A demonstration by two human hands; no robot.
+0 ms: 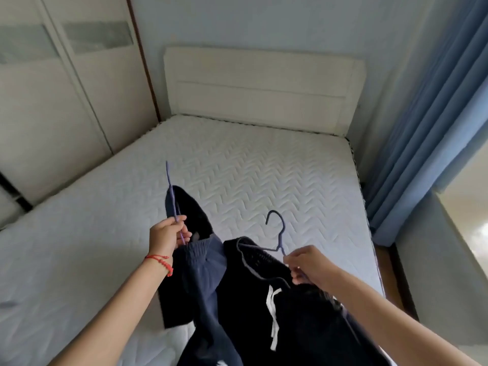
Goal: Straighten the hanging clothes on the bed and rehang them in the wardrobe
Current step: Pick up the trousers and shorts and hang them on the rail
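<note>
The black trousers (266, 307), with white drawstring (272, 313), are hung on the right hanger (277, 233); the right hand (309, 265) is closed on this hanger below its hook; the navy garment (203, 268) is hung on the left hanger (173, 204), seen edge-on, which is pinched in the closed left hand (166, 233); a red cord (159, 261) is worn on the left wrist; both garments are held above the bed (264, 167); beyond are the headboard (264, 85), wardrobe (66, 88) at left, curtain (427, 128) at right.
</note>
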